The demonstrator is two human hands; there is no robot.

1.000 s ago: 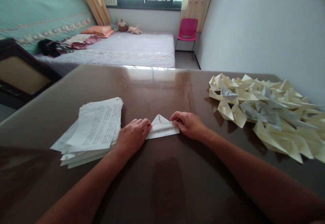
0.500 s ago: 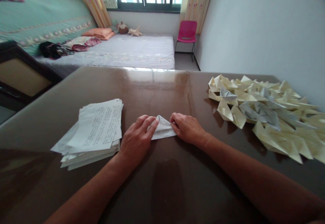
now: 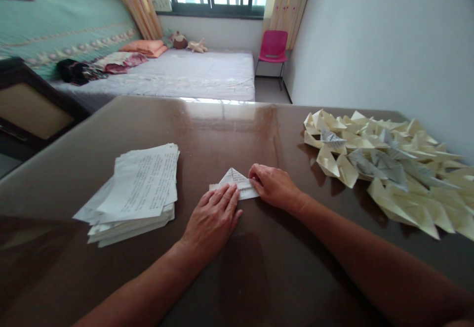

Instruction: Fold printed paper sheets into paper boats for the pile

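A small printed sheet of paper [image 3: 237, 178], folded to a triangular peak with a strip along its base, lies on the brown table in front of me. My left hand [image 3: 218, 211] rests flat, fingers stretched out over the lower left part of the paper and hiding some of that strip. At the paper's right corner, my right hand [image 3: 273, 183] is closed, pinching the edge between thumb and curled fingers.
To the left lies a stack of printed sheets [image 3: 140, 183]. On the right, many folded paper boats [image 3: 370, 144], cream and grey-white, cover the table [image 3: 207, 134] by the wall. A bed [image 3: 207, 72] and a pink chair [image 3: 273, 46] stand beyond.
My left hand has slid from the paper's left slope down and right onto its lower strip, its fingers now flatter. The paper's left corner has come into view. My right hand stays at the right corner.
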